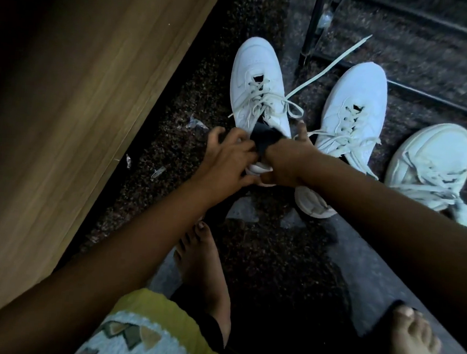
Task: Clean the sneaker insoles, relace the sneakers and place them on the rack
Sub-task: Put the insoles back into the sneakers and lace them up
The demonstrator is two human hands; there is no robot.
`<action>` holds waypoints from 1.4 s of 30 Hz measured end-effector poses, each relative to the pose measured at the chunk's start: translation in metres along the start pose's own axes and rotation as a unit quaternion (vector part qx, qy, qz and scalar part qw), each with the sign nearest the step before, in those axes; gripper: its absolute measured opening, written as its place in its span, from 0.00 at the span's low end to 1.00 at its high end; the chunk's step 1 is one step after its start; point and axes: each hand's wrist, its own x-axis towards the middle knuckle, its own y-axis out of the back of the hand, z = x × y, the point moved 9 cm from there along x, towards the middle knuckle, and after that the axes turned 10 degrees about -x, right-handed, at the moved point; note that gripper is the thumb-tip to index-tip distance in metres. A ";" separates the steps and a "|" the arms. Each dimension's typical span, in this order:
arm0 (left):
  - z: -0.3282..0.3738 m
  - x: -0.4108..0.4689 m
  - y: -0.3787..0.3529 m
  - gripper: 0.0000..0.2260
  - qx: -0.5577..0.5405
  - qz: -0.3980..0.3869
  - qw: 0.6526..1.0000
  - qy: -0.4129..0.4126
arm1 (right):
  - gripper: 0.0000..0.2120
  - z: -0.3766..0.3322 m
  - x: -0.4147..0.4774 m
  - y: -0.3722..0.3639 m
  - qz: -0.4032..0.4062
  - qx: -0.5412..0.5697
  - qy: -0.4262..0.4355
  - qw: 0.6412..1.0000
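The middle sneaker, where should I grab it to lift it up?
Probably by the heel collar of the middle sneaker, coming from the near side: its toe points away, the opening faces you, and loose laces cover the top.

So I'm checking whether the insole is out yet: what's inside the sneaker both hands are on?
A dark insole or liner sticks up out of the left sneaker, gripped by the right hand; the left hand steadies the heel. Hands cover the rest of the opening.

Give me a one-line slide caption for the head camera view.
Both hands, left hand and right hand, work a dark insole at the heel of a white sneaker.
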 end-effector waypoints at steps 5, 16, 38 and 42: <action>-0.003 0.006 0.000 0.09 0.001 -0.065 0.998 -0.017 | 0.22 -0.002 0.002 0.008 -0.076 0.057 0.026 0.995; 0.006 -0.024 0.024 0.12 -0.116 -0.078 0.987 -0.081 | 0.16 0.022 -0.099 0.015 0.294 0.281 0.069 0.911; -0.031 0.032 0.012 0.05 -0.437 0.018 0.886 0.152 | 0.10 0.073 -0.067 0.029 0.340 0.361 -0.049 0.867; -0.021 0.035 0.015 0.11 -0.381 0.011 0.915 0.129 | 0.12 0.071 -0.098 0.064 0.408 0.335 -0.013 0.849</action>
